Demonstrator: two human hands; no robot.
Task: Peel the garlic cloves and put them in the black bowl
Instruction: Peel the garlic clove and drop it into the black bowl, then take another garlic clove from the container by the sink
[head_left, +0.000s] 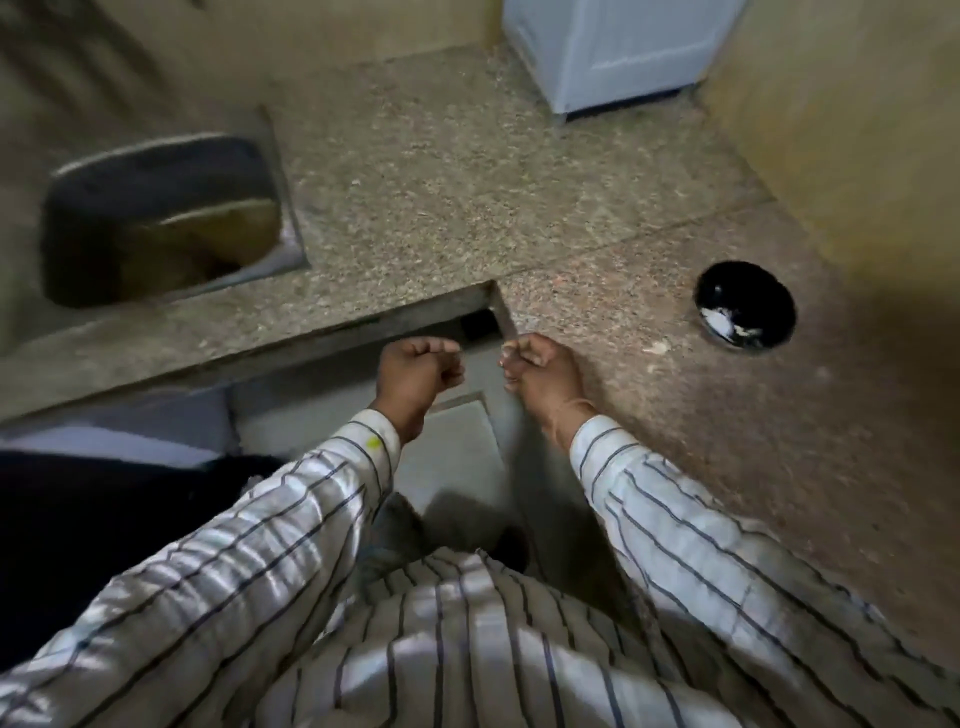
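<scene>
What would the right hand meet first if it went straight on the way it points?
Likely the countertop edge at the notch, up-left of the right hand, not the black bowl. Depth is unclear.

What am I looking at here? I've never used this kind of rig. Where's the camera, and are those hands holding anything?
There is no machine: a person works with bare hands, and the one camera sits on their head, looking forward and down. The striped sleeves lead to the left hand and the right hand, both by the inner corner of the speckled counter. Both have curled fingers. Something pale shows at the right fingertips, but the picture is too blurred to tell what either grip holds. On the counter to the right stands the black bowl with white pieces inside. A small pale scrap lies between it and the right hand. A sink sits on the left, and a white appliance at the back.
</scene>
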